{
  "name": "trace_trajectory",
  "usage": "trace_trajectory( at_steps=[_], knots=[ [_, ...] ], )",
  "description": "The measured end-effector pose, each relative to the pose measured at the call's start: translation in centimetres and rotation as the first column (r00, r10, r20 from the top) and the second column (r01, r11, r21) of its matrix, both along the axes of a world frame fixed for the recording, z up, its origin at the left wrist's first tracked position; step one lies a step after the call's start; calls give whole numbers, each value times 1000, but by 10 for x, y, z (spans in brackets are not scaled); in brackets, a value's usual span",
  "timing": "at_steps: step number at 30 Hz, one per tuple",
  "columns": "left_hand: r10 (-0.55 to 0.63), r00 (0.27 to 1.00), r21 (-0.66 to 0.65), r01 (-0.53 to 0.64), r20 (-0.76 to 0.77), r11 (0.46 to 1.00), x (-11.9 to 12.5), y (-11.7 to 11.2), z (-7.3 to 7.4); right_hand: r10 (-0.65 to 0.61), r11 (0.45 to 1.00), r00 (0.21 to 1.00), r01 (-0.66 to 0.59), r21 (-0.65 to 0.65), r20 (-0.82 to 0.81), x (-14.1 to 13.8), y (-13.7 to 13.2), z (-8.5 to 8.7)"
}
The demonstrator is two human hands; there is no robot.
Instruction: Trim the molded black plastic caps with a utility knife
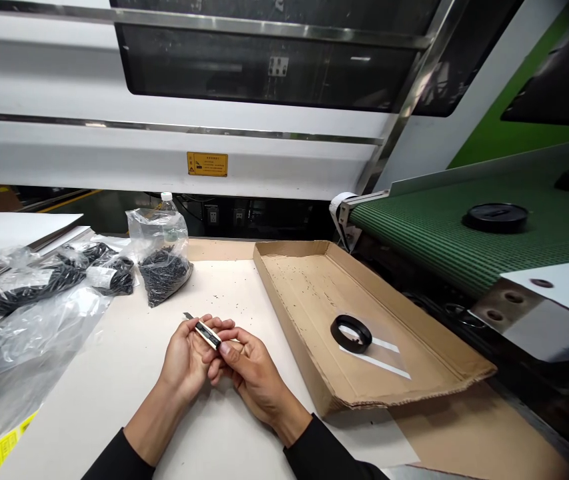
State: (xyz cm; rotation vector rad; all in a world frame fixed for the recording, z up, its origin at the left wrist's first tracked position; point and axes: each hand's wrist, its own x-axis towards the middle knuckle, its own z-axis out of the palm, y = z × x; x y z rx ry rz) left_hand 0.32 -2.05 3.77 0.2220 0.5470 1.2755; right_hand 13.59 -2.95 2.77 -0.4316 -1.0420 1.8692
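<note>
A small utility knife (pixel 208 335) with a pale body and dark middle lies slantwise between my two hands, above the white tabletop. Its blade tip sticks out past my left thumb, toward the upper left. My left hand (pixel 184 360) is closed around the blade end, palm up. At the other end, my right hand (pixel 249 367) pinches the knife between thumb and fingers. To the right, a black ring (pixel 351 333) rests in a shallow cardboard tray (pixel 299 360), on a clear sheet with white strips.
A clear bag of small black parts (pixel 164 273) stands behind my hands, with a plastic bottle (pixel 167 202) behind it. More bagged black parts (pixel 39 283) lie at left. A green conveyor belt (pixel 424 213) carries a black round part (pixel 497 217). A white machine (pixel 154 157) spans the back.
</note>
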Motion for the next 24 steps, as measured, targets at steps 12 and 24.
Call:
trace_trajectory(
  at_steps=[12,24],
  knots=[
    [-35,999,6,35,20,999,2,0,0,-26,999,999,27,25,-31,0,-1,-1],
    [7,997,-110,2,77,994,12,-21,20,-8,1000,988,12,24,-152,1,-13,16]
  ],
)
